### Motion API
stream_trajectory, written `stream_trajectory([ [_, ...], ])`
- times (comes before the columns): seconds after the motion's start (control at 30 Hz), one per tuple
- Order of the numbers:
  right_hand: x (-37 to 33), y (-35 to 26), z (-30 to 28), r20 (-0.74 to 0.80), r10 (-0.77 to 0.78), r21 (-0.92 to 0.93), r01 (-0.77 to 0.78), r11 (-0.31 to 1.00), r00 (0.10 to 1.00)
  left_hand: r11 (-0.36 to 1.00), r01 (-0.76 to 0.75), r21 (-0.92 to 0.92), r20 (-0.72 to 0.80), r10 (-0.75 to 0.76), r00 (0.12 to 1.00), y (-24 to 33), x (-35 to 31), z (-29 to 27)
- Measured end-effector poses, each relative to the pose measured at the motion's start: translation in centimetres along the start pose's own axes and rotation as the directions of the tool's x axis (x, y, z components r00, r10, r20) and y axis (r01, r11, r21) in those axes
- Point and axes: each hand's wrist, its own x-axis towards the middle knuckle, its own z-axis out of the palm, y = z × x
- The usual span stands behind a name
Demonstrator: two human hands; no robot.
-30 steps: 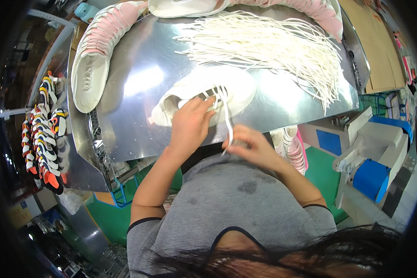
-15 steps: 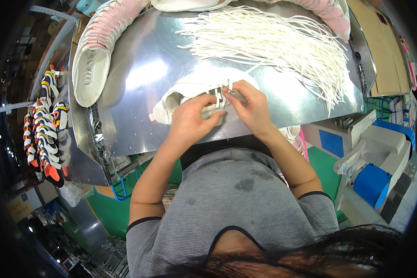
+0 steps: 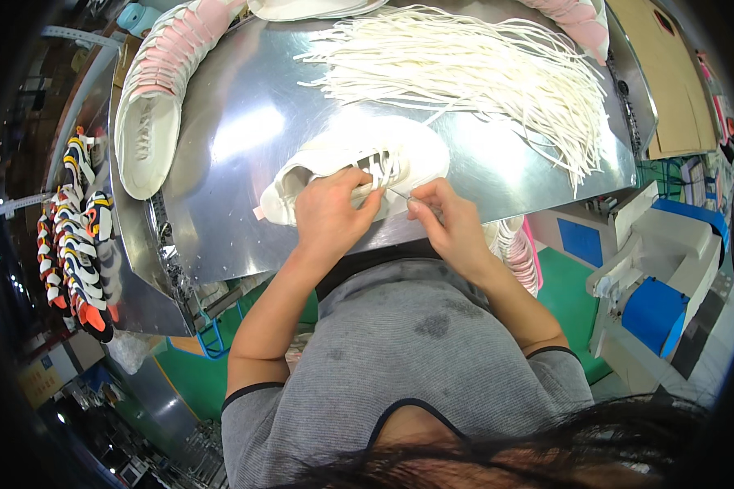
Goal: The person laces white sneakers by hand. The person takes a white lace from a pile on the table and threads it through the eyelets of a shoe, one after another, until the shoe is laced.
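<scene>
the table (image 3: 245, 122) is smooth sheet metal with a dull glossy sheen. the white shoe (image 3: 359, 167) looks like matt cloth. the laces (image 3: 481, 73) are matt woven cord. the board (image 3: 661, 73) beside the table looks like plain cardboard.

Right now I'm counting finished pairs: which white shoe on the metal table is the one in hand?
The white shoe lying nearest the person, under the left hand, with the right hand pulling its lace. The other white shoe lies untouched at the table's left edge.
</scene>
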Motion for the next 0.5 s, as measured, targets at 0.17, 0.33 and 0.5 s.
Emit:
stream_trajectory([
  [0.17, 0.7, 0.4, 0.0, 0.033, 0.002, -0.042, -0.001, 0.999, 0.999, 0.996, -0.091, -0.023, -0.035, 0.09, 0.995, 0.0, 0.1, 0.0],
  [0.33, 0.9, 0.3, 0.5, 0.055, 0.042, -0.05, -0.039, 0.998, 0.998, 0.98, -0.178, -0.087, -0.05, 0.174, 0.983, -0.1, -0.6, 0.3],
  [0.5, 1.5, -0.4, 1.3, 0.047, 0.019, -0.178, -0.011, 0.984, 0.999, 0.975, -0.208, -0.081, -0.06, 0.204, 0.977, 0.4, -1.6, 0.8],
])
